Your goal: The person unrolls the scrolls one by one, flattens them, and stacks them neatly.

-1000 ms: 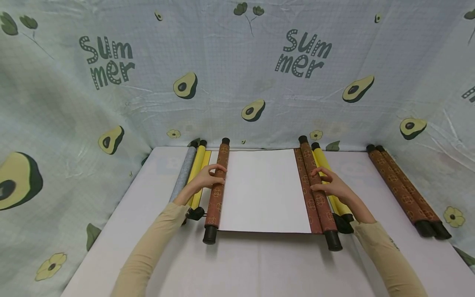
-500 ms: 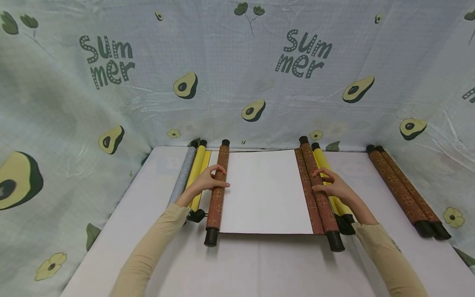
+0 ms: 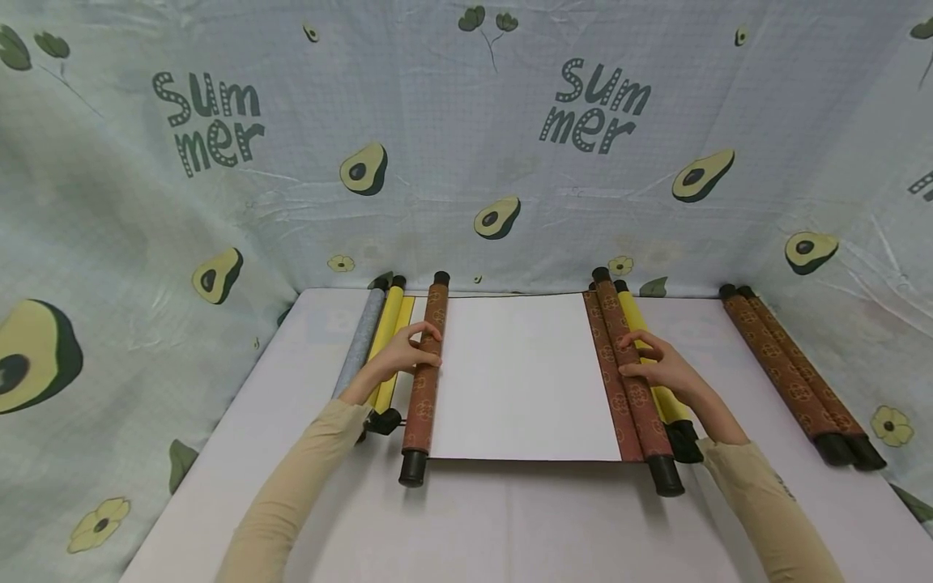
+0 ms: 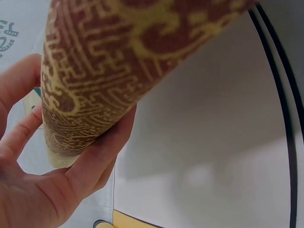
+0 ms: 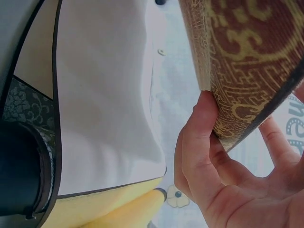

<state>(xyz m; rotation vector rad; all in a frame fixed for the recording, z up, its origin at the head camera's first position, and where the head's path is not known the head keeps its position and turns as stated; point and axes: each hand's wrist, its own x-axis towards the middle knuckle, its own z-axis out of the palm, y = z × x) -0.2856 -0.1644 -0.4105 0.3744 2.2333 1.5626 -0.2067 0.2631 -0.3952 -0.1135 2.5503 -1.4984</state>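
A brown scroll with a gold pattern is partly unrolled, its blank white sheet stretched between two rollers with black end knobs. My left hand holds the left roller, thumb and fingers around it. The right roller is in my right hand, beside a brown strip of the same pattern. Its shadow on the table shows the scroll is raised. In the left wrist view, fingers curl round the patterned roller. The right wrist view shows fingers and thumb gripping the other roller.
Left of the scroll lie a yellow roll and a grey-blue roll. Another yellow roll shows beneath the right side. Two brown rolls lie together at the table's right. A printed cloth hangs behind the white table.
My right hand and the right roller have shifted slightly right, so the white sheet shows a little wider. The left roller stays almost in place while my left thumb shifts slightly.
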